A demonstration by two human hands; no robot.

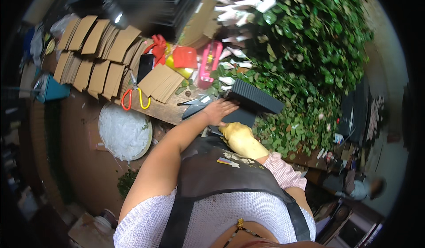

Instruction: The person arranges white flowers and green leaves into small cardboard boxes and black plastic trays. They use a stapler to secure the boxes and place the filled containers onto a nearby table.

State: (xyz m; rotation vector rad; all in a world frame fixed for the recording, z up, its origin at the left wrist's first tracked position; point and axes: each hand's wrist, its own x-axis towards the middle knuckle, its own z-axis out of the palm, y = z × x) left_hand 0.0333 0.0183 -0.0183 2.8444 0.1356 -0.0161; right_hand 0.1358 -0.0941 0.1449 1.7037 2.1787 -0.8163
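My bare left hand [220,111] lies flat with its fingers stretched across a dark sheet [240,118] at the bench edge. Its fingertips reach the foot of a black corrugated board [257,97], which slants up beside them. My right hand [237,136], in a yellow rubber glove, is curled close to the left hand at the sheet's near edge. Whether it grips that edge is hidden by the glove. Left of my left hand is a dark, glossy piece [196,107] with a pointed end, perhaps a folded plastic wrap.
Scissors [134,95] with red and yellow handles overhang the wooden bench [162,113] near stacked cardboard pieces [161,82]. A pink tape dispenser [211,62] stands behind. Leafy stems [308,49] with white-wrapped heads [245,2] pile up right. A white-filled round bin [124,132] stands below left.
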